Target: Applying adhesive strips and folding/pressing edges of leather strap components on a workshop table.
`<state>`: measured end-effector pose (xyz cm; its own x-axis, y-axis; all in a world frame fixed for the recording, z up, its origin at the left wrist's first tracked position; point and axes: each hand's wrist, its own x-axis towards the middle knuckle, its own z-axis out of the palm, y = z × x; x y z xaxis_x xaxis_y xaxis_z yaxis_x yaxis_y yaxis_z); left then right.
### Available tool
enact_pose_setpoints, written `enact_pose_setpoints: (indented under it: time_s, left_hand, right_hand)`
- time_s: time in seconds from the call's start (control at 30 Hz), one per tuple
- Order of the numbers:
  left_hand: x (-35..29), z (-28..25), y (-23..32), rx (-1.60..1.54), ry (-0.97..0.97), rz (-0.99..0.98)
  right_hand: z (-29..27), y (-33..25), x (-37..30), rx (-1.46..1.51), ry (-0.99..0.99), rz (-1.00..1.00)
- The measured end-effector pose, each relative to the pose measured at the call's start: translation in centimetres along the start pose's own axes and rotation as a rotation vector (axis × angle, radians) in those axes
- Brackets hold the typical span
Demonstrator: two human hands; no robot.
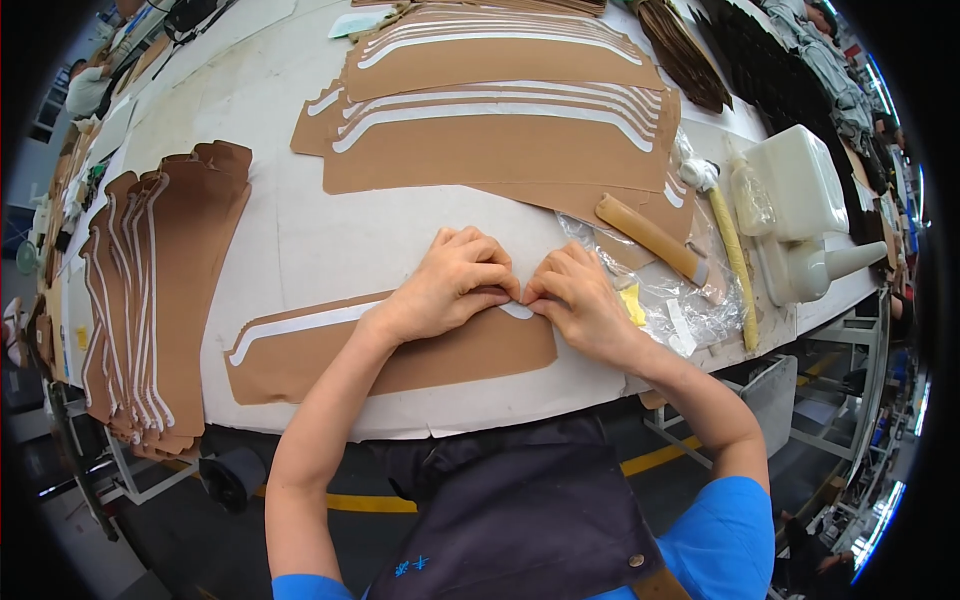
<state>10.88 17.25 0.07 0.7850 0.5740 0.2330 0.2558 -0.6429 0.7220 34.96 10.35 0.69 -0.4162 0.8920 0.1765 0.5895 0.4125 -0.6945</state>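
Observation:
In front of me a brown leather-like panel (460, 355) lies flat on the table, a curved white strip (300, 322) running along its far edge. My left hand (455, 285) rests over that edge, thumb and fingers closed in a pinch on it. Close beside it, my right hand (578, 300) pinches the same edge near the panel's right corner, where the white strip bends down. The two hands' fingertips nearly meet, and they hide part of the strip and the edge between them.
Strip-edged brown panels lie in an overlapping stack (430, 150) at the back and another stack (180, 280) at the left. On the right are a brown roll (650, 238), crumpled clear plastic (690, 310), a yellow-handled tool (733, 260) and a white plastic jug (800, 185).

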Motion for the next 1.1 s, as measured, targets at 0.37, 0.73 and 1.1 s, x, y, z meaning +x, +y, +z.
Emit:
enact_pose_setpoints:
  time_s: [0.37, 0.73, 1.1]
  left_hand:
    - [0.5, -0.8, -0.6, -0.02, -0.094, 0.069]
    - [-1.5, -0.4, 3.2, 0.211, 0.197, 0.045]
    - [-5.2, 3.4, 5.5, 0.465, 0.313, -0.108]
  right_hand:
    - [0.0, 1.1, -1.5, -0.18, 0.078, -0.251]
    - [-0.2, 0.1, -1.6, -0.527, 0.06, -0.561]
    - [1.3, -1.2, -0.7, -0.246, 0.127, -0.26]
